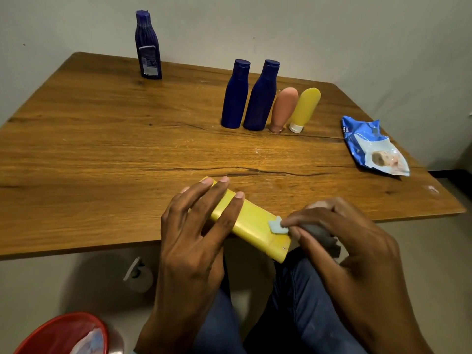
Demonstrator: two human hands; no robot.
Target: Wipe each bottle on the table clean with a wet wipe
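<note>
My left hand [196, 226] is gripping the flat yellow bottle [251, 222] at the near edge of the desk [102, 149], fingers [219, 186] curling over its far end. My right hand [339, 241] is pinching a wet wipe [278, 226] against the bottle's near end, fingers bunching tightly around the wadded rest. Five more bottles are standing farther back on the desk.

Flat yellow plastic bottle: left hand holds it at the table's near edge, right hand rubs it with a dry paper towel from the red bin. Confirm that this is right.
Not quite. The right hand rubs the flat yellow plastic bottle with a small pale wet wipe, not a paper towel. The left hand does hold it at the wooden table's near edge, as the head view shows.
</note>
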